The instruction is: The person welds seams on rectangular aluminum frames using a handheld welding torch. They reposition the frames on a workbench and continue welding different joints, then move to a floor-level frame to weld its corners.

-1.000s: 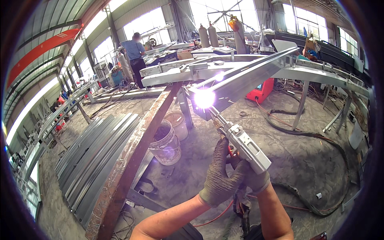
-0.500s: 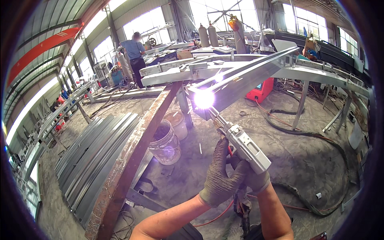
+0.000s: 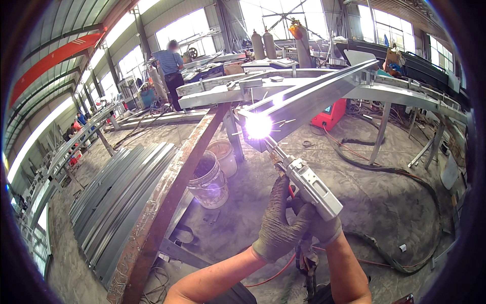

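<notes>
Gloved left hand [image 3: 284, 225] and right hand [image 3: 325, 227] wrap fingers under a stiff, probably heavy welding gun [image 3: 316, 188], best held behind its presumably hot tip [image 3: 271, 143].

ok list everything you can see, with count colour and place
torch: 1, silver, centre
glare: 1, white, at torch tip
floor: 1, grey, below
frames: 2+, silver, middle, far left
channel: 1, silver, across middle frame
rusty beam: 1, brown, left-centre
buckets: 2, whitish, by rusty beam
strips: one pile, grey, floor left
box: 1, red, beyond channel
hose: 1+, black, floor right
cylinders: 3+, grey, back
windows: several, bright, back
overhead beam: 1, red, upper left
other person: 1+, blue shirt, back left
left hand: 1, dark glove, at torch
right hand: 1, dark glove, at torch
</notes>
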Motion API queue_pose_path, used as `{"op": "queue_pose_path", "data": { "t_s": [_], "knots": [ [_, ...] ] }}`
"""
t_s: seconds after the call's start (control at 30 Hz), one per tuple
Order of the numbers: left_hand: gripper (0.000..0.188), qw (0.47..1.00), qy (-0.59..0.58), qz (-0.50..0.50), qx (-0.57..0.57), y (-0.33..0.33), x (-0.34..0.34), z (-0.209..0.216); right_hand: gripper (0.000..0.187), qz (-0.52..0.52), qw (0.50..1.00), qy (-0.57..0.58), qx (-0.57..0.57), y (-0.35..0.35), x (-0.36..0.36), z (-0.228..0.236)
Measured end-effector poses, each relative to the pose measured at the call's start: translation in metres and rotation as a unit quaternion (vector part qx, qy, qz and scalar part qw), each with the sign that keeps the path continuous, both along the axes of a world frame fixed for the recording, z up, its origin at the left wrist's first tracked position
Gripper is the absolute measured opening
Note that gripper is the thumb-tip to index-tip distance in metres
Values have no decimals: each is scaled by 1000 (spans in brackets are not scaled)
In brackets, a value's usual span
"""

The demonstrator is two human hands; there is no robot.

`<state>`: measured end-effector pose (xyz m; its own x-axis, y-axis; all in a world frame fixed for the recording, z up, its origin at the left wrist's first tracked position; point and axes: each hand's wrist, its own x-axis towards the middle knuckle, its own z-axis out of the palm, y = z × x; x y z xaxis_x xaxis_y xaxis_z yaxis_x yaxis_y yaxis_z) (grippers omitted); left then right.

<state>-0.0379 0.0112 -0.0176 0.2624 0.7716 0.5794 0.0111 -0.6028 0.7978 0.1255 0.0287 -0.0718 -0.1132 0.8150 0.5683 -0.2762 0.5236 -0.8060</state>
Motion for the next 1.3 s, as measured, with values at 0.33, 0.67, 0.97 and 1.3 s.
{"op": "queue_pose_path", "data": {
  "t_s": [0.33, 0.67, 0.97, 1.3],
  "knots": [
    [92, 1000, -21, -8, -9, -4, 1, 4, 23, -14, 1000, -18, -5, -4, 3, 2],
    [91, 999, -16, -15, -29, -3, 0, 4, 21, -14, 999, -37, 18, -4, 2, 7],
    [89, 999, -19, -22, -38, -2, 0, 0, 23, -50, 995, -86, -19, -4, 5, 0],
    [90, 1000, -11, -2, -26, -5, 0, 4, 31, -70, 997, -34, 0, 0, 5, -8]
  ]
}}
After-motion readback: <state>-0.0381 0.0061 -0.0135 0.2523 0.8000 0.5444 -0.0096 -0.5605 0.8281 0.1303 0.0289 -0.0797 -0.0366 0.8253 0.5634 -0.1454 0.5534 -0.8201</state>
